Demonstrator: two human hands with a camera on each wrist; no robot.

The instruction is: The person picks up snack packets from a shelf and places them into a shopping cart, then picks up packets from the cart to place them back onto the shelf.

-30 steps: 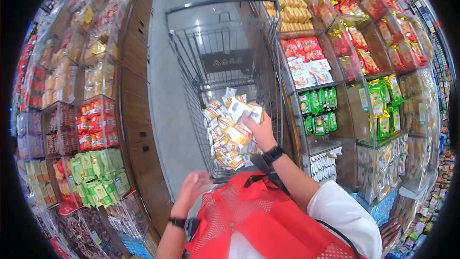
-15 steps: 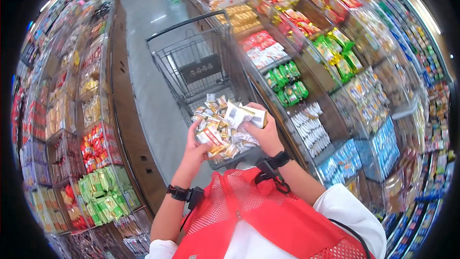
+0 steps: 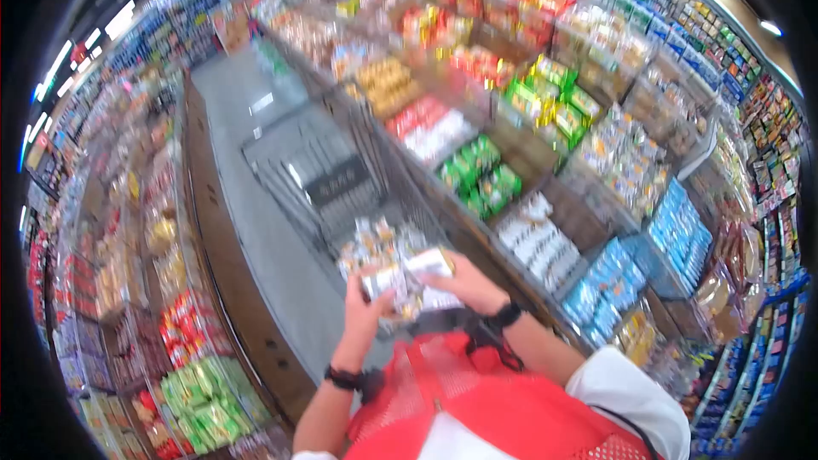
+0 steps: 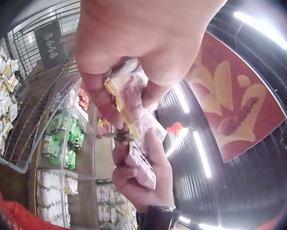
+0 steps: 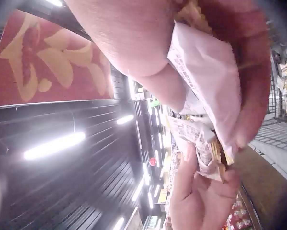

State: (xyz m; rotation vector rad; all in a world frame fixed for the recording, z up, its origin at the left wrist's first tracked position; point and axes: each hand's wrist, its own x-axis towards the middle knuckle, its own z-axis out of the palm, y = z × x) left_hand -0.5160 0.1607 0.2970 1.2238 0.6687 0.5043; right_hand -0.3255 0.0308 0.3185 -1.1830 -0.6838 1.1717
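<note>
In the head view the left hand [image 3: 368, 302] grips a small white packet [image 3: 381, 281], and the right hand [image 3: 469, 283] grips another white packet [image 3: 430, 263] beside it. Both hands are over the near end of a shopping cart [image 3: 290, 172] that holds a heap of small wrapped packets [image 3: 375, 243]. The left wrist view shows the left hand [image 4: 143, 43] with fingers and thumb round a packet with a yellow crimped edge [image 4: 131, 91]. In the right wrist view, the right hand [image 5: 148, 52] pinches a pale packet [image 5: 208, 72], close to the left hand's packet [image 5: 194, 136].
Bins of green packs [image 3: 481, 175], white packs [image 3: 539, 238] and blue packs [image 3: 603, 285] stand right of the cart. Across the grey aisle floor [image 3: 256, 213], the left shelving holds red packs [image 3: 194, 324] and light green packs [image 3: 204, 396]. A red sign [image 4: 229, 100] hangs overhead.
The left hand has come up from beside the cart and now grips a packet. The right hand's packet has moved lower, nearer the body. The head view has turned, showing more right-hand bins.
</note>
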